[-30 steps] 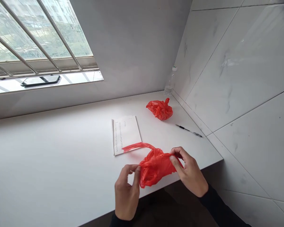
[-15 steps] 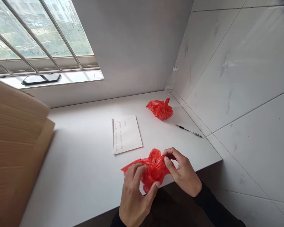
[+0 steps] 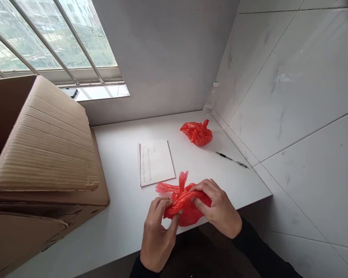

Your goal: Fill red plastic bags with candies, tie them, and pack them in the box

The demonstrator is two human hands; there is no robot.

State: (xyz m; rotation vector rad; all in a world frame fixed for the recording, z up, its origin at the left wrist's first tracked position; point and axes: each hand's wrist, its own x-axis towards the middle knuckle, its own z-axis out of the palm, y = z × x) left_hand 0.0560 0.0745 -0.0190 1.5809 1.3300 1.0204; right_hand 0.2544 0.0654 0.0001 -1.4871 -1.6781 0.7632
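At the table's front edge a thin red plastic bag is gripped from both sides. My left hand pinches its left part between thumb and fingers. On the right side, my right hand has thumb and fingers closed on the bag's upper edge. Two loose ends of the bag stick up and to the left. Whatever the bag may contain is hidden. A white sheet or booklet with printed columns lies just behind it. Farther back sits a second red bag, knotted and crumpled.
A large open cardboard box takes up the left of the white table. A black pen lies at the right, and a clear bottle stands in the back corner by the tiled wall.
The cardboard box has come farther into view from the left, covering part of the windowsill. Both hands have shifted slightly left, and the held bag is spread wider, one end now standing up.
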